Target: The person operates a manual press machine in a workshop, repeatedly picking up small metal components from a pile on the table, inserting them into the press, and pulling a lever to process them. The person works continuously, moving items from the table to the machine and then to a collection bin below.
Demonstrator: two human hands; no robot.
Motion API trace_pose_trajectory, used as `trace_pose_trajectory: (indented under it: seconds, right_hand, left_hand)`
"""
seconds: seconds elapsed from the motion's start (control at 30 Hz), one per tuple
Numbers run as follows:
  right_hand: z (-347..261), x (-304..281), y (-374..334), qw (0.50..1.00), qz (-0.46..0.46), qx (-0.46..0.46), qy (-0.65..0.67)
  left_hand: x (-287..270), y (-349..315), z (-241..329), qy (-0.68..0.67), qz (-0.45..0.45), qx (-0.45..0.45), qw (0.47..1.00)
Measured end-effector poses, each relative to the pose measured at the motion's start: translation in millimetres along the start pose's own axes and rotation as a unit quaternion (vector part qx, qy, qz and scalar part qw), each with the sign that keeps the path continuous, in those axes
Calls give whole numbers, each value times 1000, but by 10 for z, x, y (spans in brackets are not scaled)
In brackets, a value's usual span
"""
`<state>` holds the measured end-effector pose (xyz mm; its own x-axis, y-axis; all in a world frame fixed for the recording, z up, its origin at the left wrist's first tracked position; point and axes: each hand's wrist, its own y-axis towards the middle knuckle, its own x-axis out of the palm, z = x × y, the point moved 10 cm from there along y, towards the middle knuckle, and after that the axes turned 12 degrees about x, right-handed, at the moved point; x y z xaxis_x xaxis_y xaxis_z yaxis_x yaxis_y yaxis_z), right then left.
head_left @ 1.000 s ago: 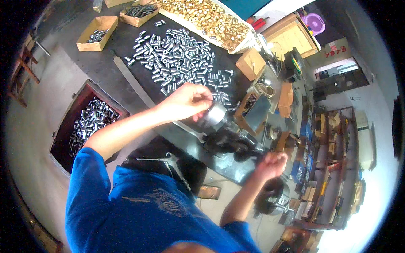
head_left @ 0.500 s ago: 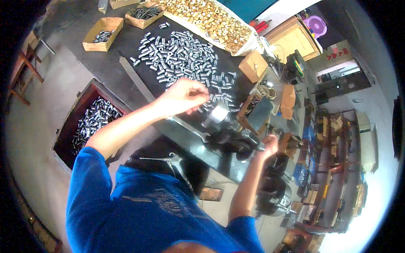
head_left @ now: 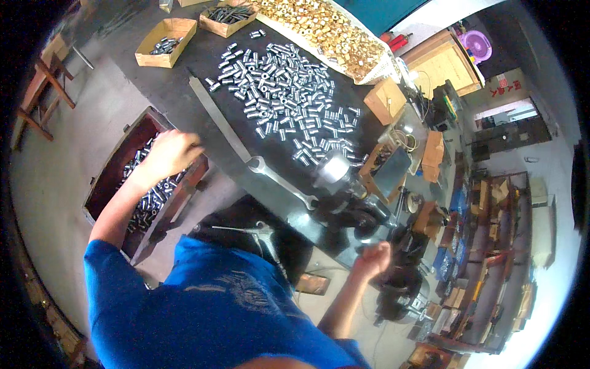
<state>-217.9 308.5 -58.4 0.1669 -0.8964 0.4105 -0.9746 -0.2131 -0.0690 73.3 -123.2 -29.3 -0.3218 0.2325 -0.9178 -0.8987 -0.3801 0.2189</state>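
My left hand [head_left: 171, 154] is over the dark open bin [head_left: 126, 251], its fingers bent and drawn together. Whatever they may hold is hidden. Beneath it lie many small silvery metal sleeves [head_left: 147, 209]. My right hand [head_left: 372, 261] is curled closed just below a bench machine [head_left: 353, 206] with a bright round metal head [head_left: 332, 166]; nothing shows clearly in its grip. An open-ended wrench [head_left: 283, 183] rests on the bench between the machine and a long flat metal bar [head_left: 218, 117]. Beyond it a wide pile of similar sleeves [head_left: 283, 86] covers the dark bench top.
Brass-coloured nuts fill a white-edged tray [head_left: 344, 52] at the back. Cardboard boxes [head_left: 165, 59] hold small parts at the far left. An air blow gun [head_left: 261, 232] lies by my body. To the right stand shelves [head_left: 491, 246] and a purple fan [head_left: 476, 44].
My left hand has swung left from beside the machine's head to over the bin. My right hand has come down, away from the machine's end. The view has shifted slightly.
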Motion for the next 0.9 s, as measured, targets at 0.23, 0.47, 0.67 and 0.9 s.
trace_pose_trajectory:
  seconds: [0.23,0.47,0.67,0.9]
  right_hand:
    - [295,92,439,997,43,54,32]
    - [233,84,256,996,62,60,23]
    - [252,104,248,996,38,68,43]
    - [209,91,207,996,59,60,28]
  left_hand:
    - [404,1026,526,51,-10,34,998]
    - [634,1051,595,-3,24,84,996]
    - [613,1023,657,-7,15,93,996]
    - [484,1181,1128,-659,-17,36,751]
